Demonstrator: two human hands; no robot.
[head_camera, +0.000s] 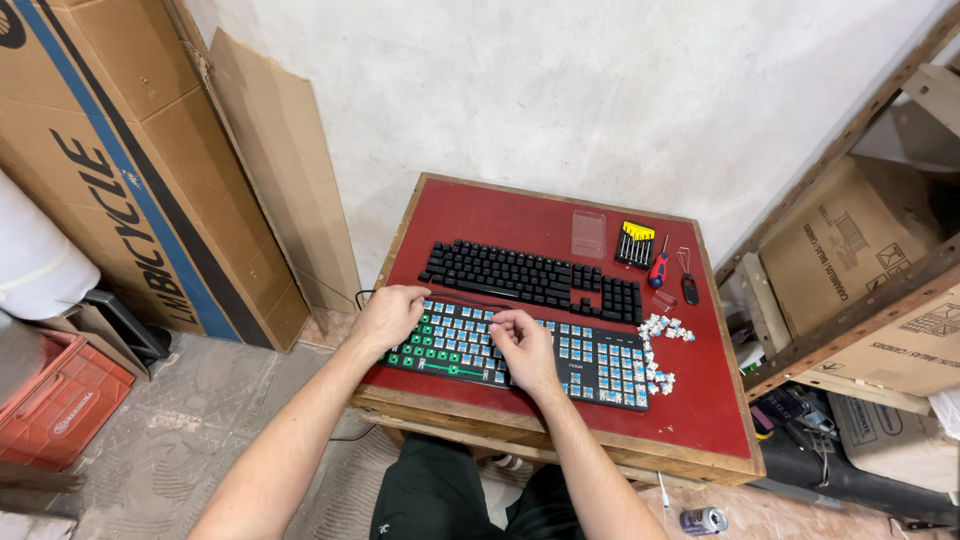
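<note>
A black keyboard (590, 365) with its keycaps off, showing blue and green switches, lies near the front of a small red-topped wooden table (700, 400). My left hand (388, 315) rests on its left end, fingers curled over the edge. My right hand (525, 348) sits on the switches near the middle, fingers bent down as if pinching one; what it holds, if anything, is hidden. Behind the keyboard the removed black keycaps (520, 275) are laid out in rows. A pile of loose white and blue switches (660, 345) lies at the keyboard's right end.
At the table's back right are a clear plastic lid (588, 235), a yellow case of small screwdrivers (635, 243), a red-handled screwdriver (658, 270) and a wire keycap puller (688, 280). Cardboard boxes lean left; a wooden shelf with boxes stands right. A can (703, 519) lies on the floor.
</note>
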